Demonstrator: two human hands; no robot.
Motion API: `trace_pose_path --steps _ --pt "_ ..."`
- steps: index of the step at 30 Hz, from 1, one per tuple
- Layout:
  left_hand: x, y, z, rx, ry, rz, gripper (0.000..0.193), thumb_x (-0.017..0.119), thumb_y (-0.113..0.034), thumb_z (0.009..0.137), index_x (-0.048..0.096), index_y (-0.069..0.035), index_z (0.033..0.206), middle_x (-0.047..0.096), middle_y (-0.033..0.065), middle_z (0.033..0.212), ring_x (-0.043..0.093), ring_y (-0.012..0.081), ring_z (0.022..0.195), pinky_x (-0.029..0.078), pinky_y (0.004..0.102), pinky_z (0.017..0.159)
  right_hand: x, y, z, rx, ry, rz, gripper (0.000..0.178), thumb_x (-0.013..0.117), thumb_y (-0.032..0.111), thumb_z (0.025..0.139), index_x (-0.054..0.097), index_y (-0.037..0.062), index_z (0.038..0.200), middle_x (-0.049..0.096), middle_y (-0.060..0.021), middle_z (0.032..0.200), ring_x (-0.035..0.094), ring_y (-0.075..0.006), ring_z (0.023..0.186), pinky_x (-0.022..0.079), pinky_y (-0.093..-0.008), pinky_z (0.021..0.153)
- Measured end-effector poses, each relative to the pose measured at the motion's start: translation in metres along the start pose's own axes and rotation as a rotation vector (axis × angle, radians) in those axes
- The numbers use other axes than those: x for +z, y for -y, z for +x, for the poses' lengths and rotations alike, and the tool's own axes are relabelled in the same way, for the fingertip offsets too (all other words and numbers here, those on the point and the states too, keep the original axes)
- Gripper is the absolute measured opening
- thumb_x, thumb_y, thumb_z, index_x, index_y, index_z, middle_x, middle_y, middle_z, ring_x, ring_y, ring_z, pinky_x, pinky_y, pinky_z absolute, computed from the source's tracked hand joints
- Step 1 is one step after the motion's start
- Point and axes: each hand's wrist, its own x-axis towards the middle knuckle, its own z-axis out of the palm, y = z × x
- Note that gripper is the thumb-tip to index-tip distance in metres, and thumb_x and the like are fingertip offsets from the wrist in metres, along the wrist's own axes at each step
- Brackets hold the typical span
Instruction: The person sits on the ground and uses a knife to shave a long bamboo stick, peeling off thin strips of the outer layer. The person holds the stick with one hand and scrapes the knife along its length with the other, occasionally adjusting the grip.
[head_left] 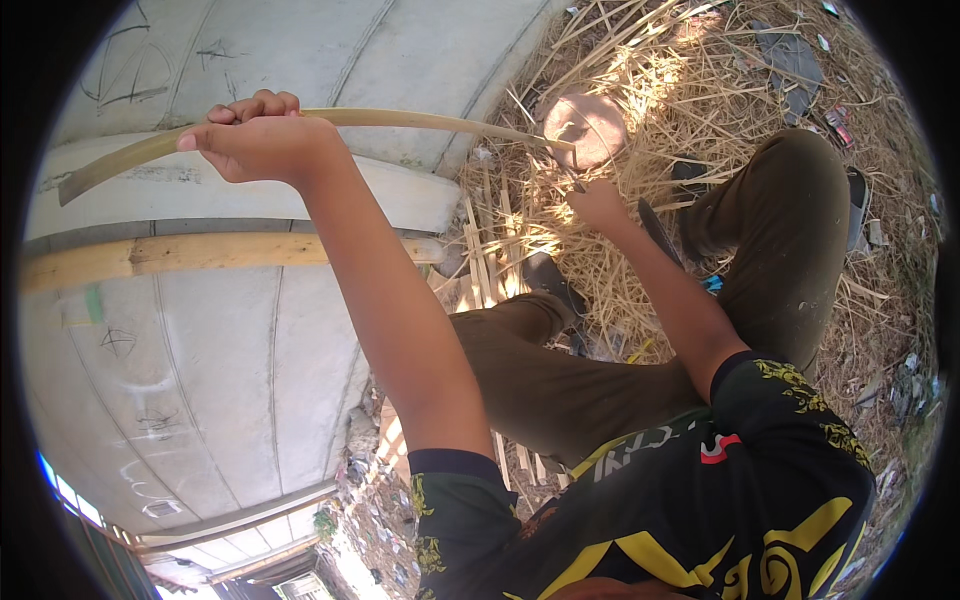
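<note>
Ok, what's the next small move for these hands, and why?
I'd perhaps settle the far end of the pale strip against the round block: that end appears over the block, close to the right hand, which seems to hold a thin tool, while the left hand grips nearer the other end. Whether strip and block touch is unclear.

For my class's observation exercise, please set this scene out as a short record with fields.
Hands: left hand grips long strip; right hand near strip's far end, its hold unclear
Strip shape: pale, curved
Beyond: round block, overlapped by strip's end in view; contact unclear
Scattered about: thin pale scraps
Left side: pale wall, light-coloured pole
</note>
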Motion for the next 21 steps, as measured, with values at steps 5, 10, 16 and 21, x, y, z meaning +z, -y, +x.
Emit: trace_pose_path --steps 5,10,16,21 --pt "-0.001 0.006 0.0 -0.008 -0.058 0.053 0.058 0.023 -0.065 0.104 0.032 -0.013 0.08 0.023 -0.0012 0.059 0.023 0.0134 0.049 0.023 0.0267 0.049 -0.033 0.075 -0.02 -0.275 0.035 0.271 0.023 0.07 0.017 0.084 0.065 -0.0049 0.078 0.05 -0.0027 0.056 0.05 -0.0116 0.052 0.04 -0.0325 0.051" --pt "0.001 0.004 0.002 -0.032 -0.075 0.051 0.057 0.022 -0.063 0.105 0.032 -0.013 0.08 0.022 -0.0007 0.06 0.022 0.015 0.05 0.022 0.0278 0.049 0.006 -0.035 0.008 -0.12 0.019 0.101 0.033 0.068 0.029 0.087 0.071 -0.0042 0.09 0.059 -0.0076 0.061 0.059 -0.0177 0.055 0.047 -0.0346 0.057" --pt "-0.011 0.003 0.002 -0.044 -0.084 0.043 0.061 0.023 -0.068 0.103 0.033 -0.012 0.081 0.023 -0.0004 0.06 0.022 0.0142 0.051 0.02 0.0286 0.05 -0.009 -0.086 0.036 0.305 0.197 0.015 0.037 0.064 0.03 0.081 0.071 -0.0044 0.093 0.065 -0.0196 0.068 0.063 -0.0283 0.051 0.051 -0.0413 0.052" --pt "-0.009 0.005 0.006 0.01 -0.075 0.036 0.063 0.023 -0.07 0.102 0.034 -0.012 0.082 0.024 -0.001 0.061 0.021 0.0134 0.05 0.021 0.0274 0.049 -0.001 -0.024 0.017 0.224 0.132 0.183 0.034 0.07 0.025 0.079 0.066 -0.0088 0.082 0.064 -0.0212 0.066 0.066 -0.0341 0.059 0.052 -0.042 0.059"
